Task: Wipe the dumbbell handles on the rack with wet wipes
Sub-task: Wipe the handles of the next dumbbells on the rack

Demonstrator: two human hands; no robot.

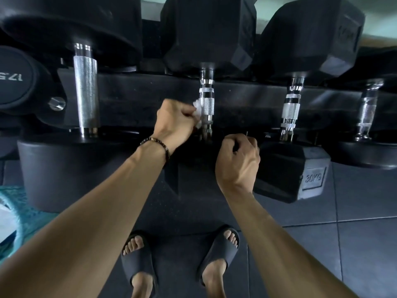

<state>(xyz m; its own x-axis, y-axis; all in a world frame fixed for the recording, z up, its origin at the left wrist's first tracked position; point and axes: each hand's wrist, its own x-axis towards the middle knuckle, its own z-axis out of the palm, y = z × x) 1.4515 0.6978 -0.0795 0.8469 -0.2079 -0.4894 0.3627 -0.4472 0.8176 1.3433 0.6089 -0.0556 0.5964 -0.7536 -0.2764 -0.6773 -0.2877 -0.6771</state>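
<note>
The wet wipe (198, 112) was a small white wad, bunched in the curled fingers of the person's left hand (175, 123) and pressed against the left side of a chrome dumbbell handle (206, 104). That handle belonged to the middle hex dumbbell on the rack, its knurled sleeve showing just to the right of the wipe, its lower end partly hidden behind the hand. A dark beaded bracelet (156, 145) sat on the left wrist.

The right hand (238, 160) hung lower and to the right, apart from the handle, fingers curled into a loose fist; I could see nothing in it. It sat just in front of the near head of the next dumbbell, a black hex block stamped 30KG (300, 175), whose ringed chrome handle (290, 110) stood untouched to the right. Further right another handle (367, 108) was blurred. To the left a thicker, fully knurled handle (86, 91) ran between two round black heads, and beside it a round weight end (19, 80) carried a number too skewed to read surely.

A dark rail of the rack (133, 100) crossed behind all the handles, worn and dull. The large black heads above crowded the top of the view.

Below, the floor (343, 244) was dark rubber tiling with visible seams, speckled nearer the rack. The person's feet stood on it in dark slide sandals (137, 261), toes toward the rack. At the far left edge lay something teal and white (12, 220), which I could not make out.
</note>
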